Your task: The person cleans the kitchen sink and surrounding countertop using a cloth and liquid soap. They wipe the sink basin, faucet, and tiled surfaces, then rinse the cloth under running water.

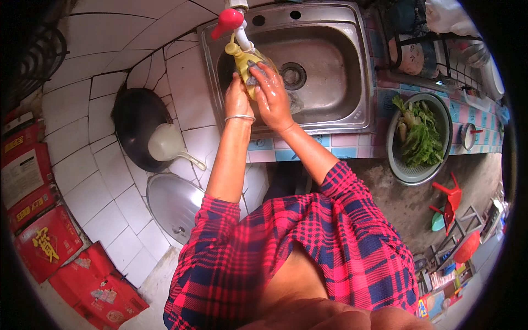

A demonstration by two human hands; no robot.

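Observation:
Over the left side of a stainless steel sink (330,99), my two hands are on a yellow plastic bottle (243,62) with a yellow cap. My left hand (239,97), with a bangle on its wrist, grips the bottle's near left side. A grey scrubbing pad (256,73) is under the fingers of my right hand (272,97), pressed against the bottle. Both hands look wet. The white faucet (243,37) with a red handle (229,22) hangs right above the bottle. The bottle's lower end is partly hidden by my hands.
A grey colander (392,152) with leafy greens (425,136) stands on the tiled counter at right, near a dish rack (445,62) and a small cup (468,137). Left are a black wok (138,123), a pale ladle (165,142) and a large metal lid (175,206). Red boxes (47,243) line the far left.

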